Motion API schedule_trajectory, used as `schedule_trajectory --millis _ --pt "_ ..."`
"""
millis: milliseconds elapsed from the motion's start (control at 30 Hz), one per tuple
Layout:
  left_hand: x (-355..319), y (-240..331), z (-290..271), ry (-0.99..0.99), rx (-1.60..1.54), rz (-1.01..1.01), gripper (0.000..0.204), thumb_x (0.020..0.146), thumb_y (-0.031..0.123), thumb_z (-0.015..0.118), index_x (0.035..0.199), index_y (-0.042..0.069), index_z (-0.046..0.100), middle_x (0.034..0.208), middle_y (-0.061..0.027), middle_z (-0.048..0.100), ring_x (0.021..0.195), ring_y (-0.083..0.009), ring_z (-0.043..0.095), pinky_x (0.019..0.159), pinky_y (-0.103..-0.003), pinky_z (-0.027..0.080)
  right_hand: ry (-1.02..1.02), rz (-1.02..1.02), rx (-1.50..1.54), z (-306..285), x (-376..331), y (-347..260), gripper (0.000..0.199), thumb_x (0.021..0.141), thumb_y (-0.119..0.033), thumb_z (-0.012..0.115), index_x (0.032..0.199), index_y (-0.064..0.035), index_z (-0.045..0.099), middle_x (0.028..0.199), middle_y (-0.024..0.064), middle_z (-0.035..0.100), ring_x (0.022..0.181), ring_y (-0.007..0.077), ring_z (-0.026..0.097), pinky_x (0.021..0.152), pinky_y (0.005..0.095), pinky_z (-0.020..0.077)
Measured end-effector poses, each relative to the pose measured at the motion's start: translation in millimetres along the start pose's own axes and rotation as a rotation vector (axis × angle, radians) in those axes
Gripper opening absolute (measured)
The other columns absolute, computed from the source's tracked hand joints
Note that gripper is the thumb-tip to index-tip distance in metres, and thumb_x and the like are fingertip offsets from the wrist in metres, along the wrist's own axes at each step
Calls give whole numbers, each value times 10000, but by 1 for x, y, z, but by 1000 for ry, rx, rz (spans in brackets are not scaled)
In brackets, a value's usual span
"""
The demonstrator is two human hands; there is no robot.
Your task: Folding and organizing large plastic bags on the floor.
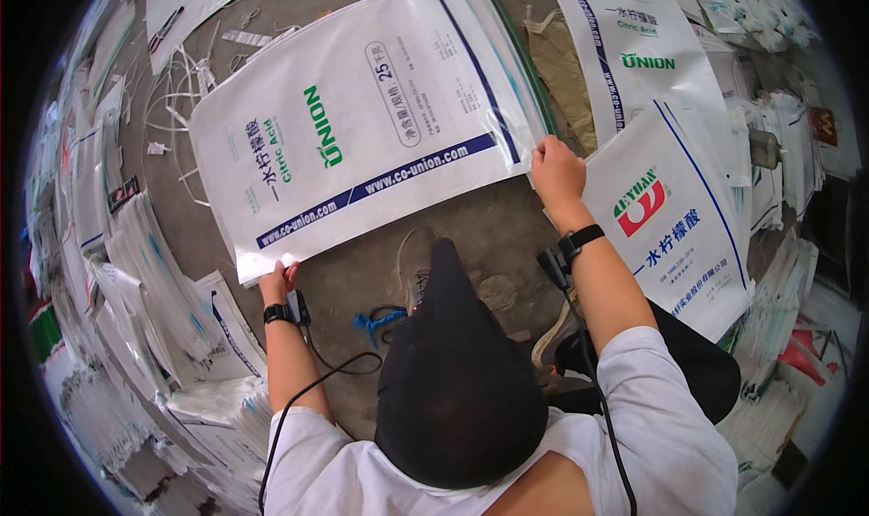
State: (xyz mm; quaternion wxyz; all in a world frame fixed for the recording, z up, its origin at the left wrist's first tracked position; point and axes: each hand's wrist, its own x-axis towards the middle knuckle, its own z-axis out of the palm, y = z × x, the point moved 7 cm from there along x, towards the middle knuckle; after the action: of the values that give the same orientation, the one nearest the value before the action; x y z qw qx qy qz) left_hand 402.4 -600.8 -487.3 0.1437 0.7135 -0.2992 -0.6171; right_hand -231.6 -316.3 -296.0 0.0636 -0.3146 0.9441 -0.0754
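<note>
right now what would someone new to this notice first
A big white woven sack with green and blue print fills the middle, held flat over the concrete floor by the left hand and right hand at its near corners. Heaps of similar sacks ring the spot.

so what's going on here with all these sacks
A person is bent over a large white sack with a dark blue stripe and green lettering, lying flat on a grey floor. The left hand grips its near left corner and the right hand holds its near right corner, so the sack is stretched between both hands. More flat white sacks lie to the right, and stacks of them are piled on the left. Both wrists carry black bands with cables.
</note>
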Motion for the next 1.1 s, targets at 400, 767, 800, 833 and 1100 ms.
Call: schedule_trajectory --millis 400,767,800,833,1100 --pt "-46 10 32 4 -57 -97 471 1023 301 476 1212 -130 458 1062 -316 663 805 -363 721 626 -371 635 -37 -51 84 13 10 10 160 896 -249 606 961 -102 600 933 149 667 875 383 634 734 494 489" --pt "-68 9 48 95 320 -247 623 1054 436 279 975 -90 604 786 -218 708 516 -263 649 442 -384 509 -162 -165 18 -15 5 5 169 929 -233 569 975 -74 606 935 167 681 858 388 642 720 468 495" --pt "-71 -1 29 33 314 -281 627 1046 461 288 1002 -90 584 771 -214 698 517 -253 639 431 -395 476 -188 -190 67 -15 7 -3 175 929 -231 567 976 -69 616 929 172 681 855 389 642 720 463 495" --pt "-81 -1 49 29 369 -164 635 1041 458 296 917 -78 611 757 -193 700 514 -242 636 443 -397 484 -163 -195 63 -23 14 12 175 929 -231 567 976 -69 616 929 172 681 855 389 642 720 463 495" --pt "-195 -73 81 -240 761 96 383 943 240 450 804 -31 683 748 -118 716 621 -228 702 602 -360 579 -327 -46 489 -100 55 107 203 957 -205 577 980 -6 613 812 69 635 692 137 601 551 281 488"
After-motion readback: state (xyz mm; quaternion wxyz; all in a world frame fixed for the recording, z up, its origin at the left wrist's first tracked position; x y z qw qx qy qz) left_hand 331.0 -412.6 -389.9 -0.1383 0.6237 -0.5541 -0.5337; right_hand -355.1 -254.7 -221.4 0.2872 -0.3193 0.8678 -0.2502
